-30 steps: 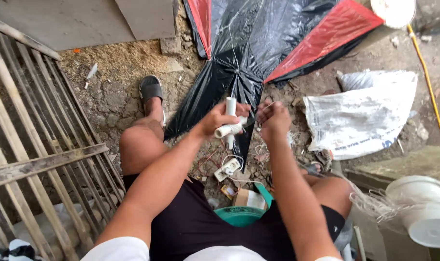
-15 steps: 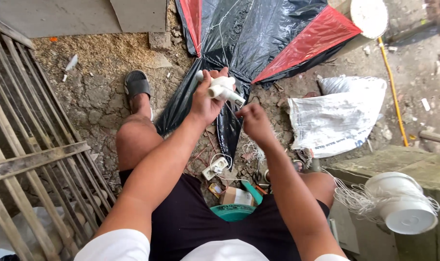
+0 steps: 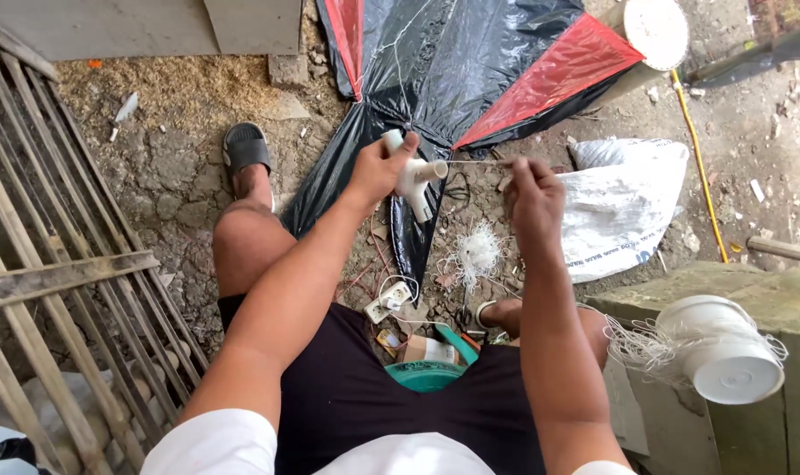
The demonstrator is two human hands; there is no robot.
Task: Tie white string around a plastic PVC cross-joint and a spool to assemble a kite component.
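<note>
My left hand (image 3: 378,170) grips a white plastic pipe fitting (image 3: 413,177) with several short branches, held up over the ground. My right hand (image 3: 533,198) pinches a thin stick or taut string (image 3: 474,162) that runs level into one branch of the fitting. Behind both hands a large black and red plastic kite (image 3: 470,62) lies on the dirt. A tangle of white string (image 3: 479,251) lies on the ground below my hands.
A bamboo fence (image 3: 48,264) stands at the left. A white sack (image 3: 624,211) lies at the right, and a white spool of string (image 3: 725,352) rests on a concrete ledge. A white power strip (image 3: 389,302), a green container (image 3: 426,374) and small items sit between my legs.
Both hands have risen and drawn apart. My right hand has pulled to the right, with the thin stick or string now stretched between it and the fitting.
</note>
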